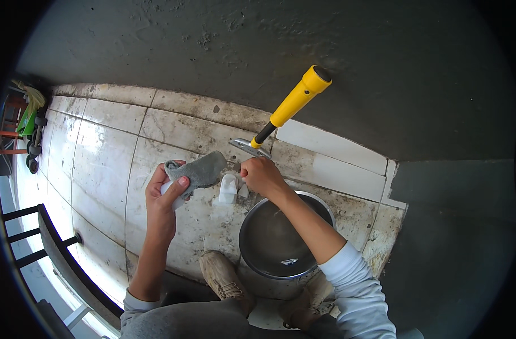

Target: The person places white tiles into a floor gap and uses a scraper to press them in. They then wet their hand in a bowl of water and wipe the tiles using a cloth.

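Observation:
My left hand is closed around a folded grey cloth, with something white showing beneath the thumb and palm. My right hand has its fingers curled in, just below the metal head of a yellow-handled scraper. What those fingers hold, if anything, is hidden. The scraper leans against the dark wall, head down on the tiles. White crumpled pieces sit on the floor between my hands. Under my right forearm stands a round metal-rimmed basin, dark inside.
Stained white tiles cover the floor, dirtiest along the grey wall. My shoe is beside the basin. A black railing-like frame stands at lower left; a green object and clutter lie at far left.

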### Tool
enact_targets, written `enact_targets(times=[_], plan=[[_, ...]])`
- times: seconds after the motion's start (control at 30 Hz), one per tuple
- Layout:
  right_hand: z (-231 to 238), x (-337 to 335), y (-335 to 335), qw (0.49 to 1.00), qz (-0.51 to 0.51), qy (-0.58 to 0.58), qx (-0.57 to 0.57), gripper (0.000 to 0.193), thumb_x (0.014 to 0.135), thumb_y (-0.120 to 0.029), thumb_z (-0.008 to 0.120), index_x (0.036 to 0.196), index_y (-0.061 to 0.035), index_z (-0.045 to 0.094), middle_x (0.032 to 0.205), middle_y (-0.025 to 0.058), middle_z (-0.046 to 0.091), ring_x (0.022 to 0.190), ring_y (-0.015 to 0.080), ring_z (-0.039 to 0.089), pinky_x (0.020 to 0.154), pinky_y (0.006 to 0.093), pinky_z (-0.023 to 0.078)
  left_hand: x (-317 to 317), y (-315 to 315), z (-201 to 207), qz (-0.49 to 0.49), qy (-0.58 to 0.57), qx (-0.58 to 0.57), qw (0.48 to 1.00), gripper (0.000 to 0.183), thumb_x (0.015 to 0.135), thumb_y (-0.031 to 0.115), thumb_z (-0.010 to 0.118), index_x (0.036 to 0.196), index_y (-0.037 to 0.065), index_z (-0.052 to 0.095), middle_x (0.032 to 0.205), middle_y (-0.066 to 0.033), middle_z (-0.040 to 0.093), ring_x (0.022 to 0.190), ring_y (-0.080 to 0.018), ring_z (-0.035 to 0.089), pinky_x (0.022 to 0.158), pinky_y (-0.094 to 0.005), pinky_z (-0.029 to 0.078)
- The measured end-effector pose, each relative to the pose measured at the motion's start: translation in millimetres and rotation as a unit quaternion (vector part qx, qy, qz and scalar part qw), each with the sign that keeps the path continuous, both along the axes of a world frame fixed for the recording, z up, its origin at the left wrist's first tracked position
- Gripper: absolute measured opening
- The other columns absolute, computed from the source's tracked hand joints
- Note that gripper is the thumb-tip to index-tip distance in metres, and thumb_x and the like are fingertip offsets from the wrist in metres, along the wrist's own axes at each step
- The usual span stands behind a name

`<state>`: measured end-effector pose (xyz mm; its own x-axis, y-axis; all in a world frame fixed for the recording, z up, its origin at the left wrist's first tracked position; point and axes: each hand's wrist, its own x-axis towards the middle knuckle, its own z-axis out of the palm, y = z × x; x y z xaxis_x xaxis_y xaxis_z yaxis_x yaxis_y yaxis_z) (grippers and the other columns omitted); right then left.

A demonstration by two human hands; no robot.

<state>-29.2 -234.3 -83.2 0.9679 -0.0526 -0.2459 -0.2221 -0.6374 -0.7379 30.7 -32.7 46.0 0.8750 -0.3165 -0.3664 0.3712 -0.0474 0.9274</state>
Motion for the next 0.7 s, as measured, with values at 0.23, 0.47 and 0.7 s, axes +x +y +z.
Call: enact_targets(times=[0.23,0.47,0.7], plan=[[79.8,-19.9,20.9,0.878,-0.258,0.024,0.402,0.018,0.088,-0.018,0.062,0.097,-0.0018,0.064,0.081,0.0067,0.065,0.071,0.0158,0.062,0.062,0.0301,0.05,-13.0,-7.6,-1.9,-0.045,0.033,0.0,0.998,0.033,0.08,0.016,0.07,0.107,0.004,0.057,0.087,-0.0013,0.062,0.073,-0.0061,0.055,0.064,-0.0208,0.043],[99.3,-56.9,38.7,0.862,-0.29,-0.082,0.407,0.013,0.088,-0.009,0.064,0.098,-0.0013,0.064,0.084,0.0023,0.065,0.077,0.0061,0.057,0.065,0.0228,0.048,-39.3,-26.1,-2.1,-0.153,0.092,-0.025,0.984,0.032,0.083,0.013,0.068,0.111,0.003,0.054,0.099,-0.0026,0.061,0.092,-0.0076,0.054,0.082,-0.0222,0.043],[116.1,-63.2,4.1,0.939,-0.284,-0.157,0.118,0.02,0.084,-0.018,0.068,0.095,-0.0019,0.063,0.093,0.0101,0.063,0.081,0.0203,0.059,0.072,0.0311,0.048,-43.4,-45.9,6.4,-0.068,0.241,-0.082,0.965,0.032,0.09,0.034,0.056,0.103,0.005,0.056,0.082,-0.0038,0.06,0.071,-0.0114,0.056,0.063,-0.0259,0.044]])
